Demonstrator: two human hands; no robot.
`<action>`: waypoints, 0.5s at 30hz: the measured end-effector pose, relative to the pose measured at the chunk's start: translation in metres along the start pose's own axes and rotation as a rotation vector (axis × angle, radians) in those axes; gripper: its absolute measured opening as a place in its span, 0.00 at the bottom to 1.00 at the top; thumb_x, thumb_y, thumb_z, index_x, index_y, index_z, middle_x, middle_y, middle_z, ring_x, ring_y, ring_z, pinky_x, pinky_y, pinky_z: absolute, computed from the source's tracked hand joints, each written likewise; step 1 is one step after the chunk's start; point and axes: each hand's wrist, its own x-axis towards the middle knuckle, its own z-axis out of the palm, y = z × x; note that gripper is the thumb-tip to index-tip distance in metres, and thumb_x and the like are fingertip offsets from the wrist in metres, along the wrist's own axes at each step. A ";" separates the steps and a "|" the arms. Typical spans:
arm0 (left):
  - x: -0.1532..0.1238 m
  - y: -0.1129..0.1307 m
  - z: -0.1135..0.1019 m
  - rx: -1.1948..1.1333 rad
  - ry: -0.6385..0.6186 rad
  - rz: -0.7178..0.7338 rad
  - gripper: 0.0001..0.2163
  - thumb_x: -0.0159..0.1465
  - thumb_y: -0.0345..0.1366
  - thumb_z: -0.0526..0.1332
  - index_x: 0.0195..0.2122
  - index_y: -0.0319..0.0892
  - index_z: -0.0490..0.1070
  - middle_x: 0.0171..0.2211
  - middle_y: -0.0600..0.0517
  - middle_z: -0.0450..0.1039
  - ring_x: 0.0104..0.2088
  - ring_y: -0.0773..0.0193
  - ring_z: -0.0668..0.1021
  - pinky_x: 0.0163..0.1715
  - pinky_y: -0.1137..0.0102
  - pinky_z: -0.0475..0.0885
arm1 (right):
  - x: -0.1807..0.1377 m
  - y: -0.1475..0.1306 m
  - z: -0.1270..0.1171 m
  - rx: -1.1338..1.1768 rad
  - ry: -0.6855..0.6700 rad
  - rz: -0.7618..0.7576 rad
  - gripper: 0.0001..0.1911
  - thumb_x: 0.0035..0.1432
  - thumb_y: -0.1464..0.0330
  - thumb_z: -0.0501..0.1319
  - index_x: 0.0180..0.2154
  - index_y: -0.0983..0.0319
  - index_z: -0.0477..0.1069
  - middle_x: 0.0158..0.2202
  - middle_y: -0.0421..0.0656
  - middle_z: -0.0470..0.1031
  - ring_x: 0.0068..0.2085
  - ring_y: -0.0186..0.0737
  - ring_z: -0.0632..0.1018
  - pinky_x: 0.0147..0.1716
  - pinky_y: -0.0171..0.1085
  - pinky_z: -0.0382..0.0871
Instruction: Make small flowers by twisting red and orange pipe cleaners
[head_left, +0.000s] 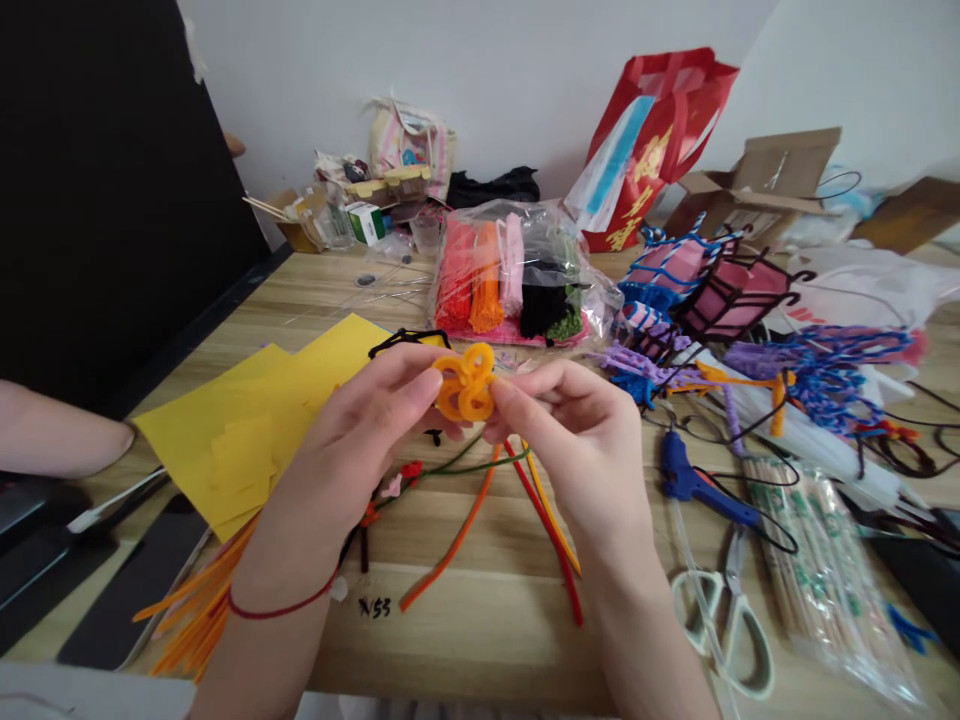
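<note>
Between both hands, raised over the table, is an orange pipe-cleaner flower [474, 372] made of curled loops. My left hand [390, 410] pinches its left side with thumb and fingers. From the right, my right hand [574, 410] grips its edge between thumb and forefinger. Below them lie a loose orange pipe cleaner [454, 540], a red pipe cleaner [547, 540] and green stems with small red flowers [411, 469]. A dark frame with yellow panels [409, 340] is partly hidden behind my left hand.
Yellow sheets [247, 420] and orange pipe cleaners [202, 600] lie left, near a phone [139, 580] and another person's arm [60, 430]. A blue glue gun [701, 482], scissors [731, 610] and bagged sticks [825, 570] lie right. Behind are bagged pipe cleaners [487, 280] and pink lanterns [731, 290].
</note>
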 end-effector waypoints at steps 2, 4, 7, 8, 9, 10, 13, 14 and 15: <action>0.001 0.001 0.002 0.011 -0.031 0.015 0.11 0.66 0.48 0.70 0.44 0.48 0.79 0.42 0.53 0.82 0.38 0.62 0.82 0.41 0.70 0.80 | 0.000 0.001 -0.001 0.017 0.000 0.010 0.11 0.53 0.67 0.75 0.26 0.59 0.75 0.23 0.39 0.82 0.23 0.37 0.82 0.24 0.34 0.81; 0.001 0.002 0.005 0.049 -0.018 0.047 0.10 0.63 0.43 0.72 0.42 0.47 0.78 0.41 0.52 0.83 0.40 0.60 0.83 0.42 0.70 0.81 | 0.000 0.002 -0.001 0.040 -0.009 0.030 0.11 0.52 0.67 0.76 0.26 0.59 0.75 0.23 0.39 0.83 0.23 0.37 0.83 0.25 0.35 0.82; 0.000 0.003 0.008 0.074 0.049 0.074 0.09 0.62 0.37 0.73 0.41 0.46 0.77 0.41 0.52 0.83 0.44 0.60 0.84 0.45 0.70 0.80 | 0.001 0.003 -0.002 0.079 -0.056 0.072 0.11 0.53 0.67 0.76 0.26 0.59 0.76 0.24 0.39 0.84 0.24 0.37 0.84 0.27 0.35 0.84; 0.000 0.003 0.008 0.070 0.059 0.064 0.08 0.62 0.37 0.72 0.41 0.46 0.78 0.41 0.52 0.83 0.44 0.60 0.84 0.45 0.70 0.80 | 0.002 0.003 -0.002 0.084 -0.080 0.083 0.10 0.54 0.66 0.75 0.27 0.59 0.77 0.25 0.39 0.85 0.24 0.37 0.84 0.27 0.35 0.84; 0.001 0.003 0.007 0.059 0.067 0.055 0.08 0.63 0.37 0.72 0.41 0.46 0.78 0.41 0.52 0.83 0.43 0.60 0.84 0.44 0.70 0.80 | 0.003 0.003 -0.003 0.083 -0.110 0.092 0.09 0.55 0.66 0.75 0.28 0.59 0.78 0.26 0.40 0.85 0.25 0.37 0.85 0.28 0.35 0.84; 0.001 0.002 0.006 0.049 0.074 0.043 0.08 0.63 0.38 0.71 0.42 0.46 0.78 0.41 0.52 0.83 0.43 0.59 0.84 0.43 0.69 0.80 | 0.003 0.003 -0.004 0.078 -0.140 0.096 0.07 0.56 0.66 0.74 0.29 0.60 0.79 0.26 0.40 0.86 0.25 0.38 0.85 0.29 0.35 0.85; 0.006 0.000 0.002 0.042 0.096 0.014 0.09 0.62 0.40 0.71 0.42 0.45 0.79 0.41 0.50 0.83 0.43 0.58 0.84 0.43 0.68 0.80 | 0.005 0.005 -0.006 0.053 -0.205 0.080 0.06 0.58 0.66 0.72 0.31 0.60 0.80 0.27 0.41 0.86 0.26 0.38 0.85 0.29 0.35 0.84; 0.007 0.000 0.000 0.045 0.088 0.007 0.09 0.61 0.40 0.71 0.41 0.44 0.79 0.40 0.50 0.83 0.43 0.57 0.84 0.43 0.68 0.80 | 0.005 0.006 -0.006 0.044 -0.208 0.066 0.06 0.59 0.65 0.72 0.32 0.60 0.80 0.27 0.41 0.86 0.26 0.38 0.85 0.29 0.35 0.84; 0.009 0.000 -0.001 0.051 0.066 -0.003 0.09 0.60 0.40 0.72 0.40 0.44 0.80 0.40 0.50 0.83 0.43 0.57 0.84 0.43 0.68 0.80 | 0.005 0.007 -0.006 0.037 -0.191 0.043 0.05 0.60 0.65 0.71 0.32 0.60 0.81 0.27 0.41 0.85 0.26 0.37 0.84 0.29 0.35 0.83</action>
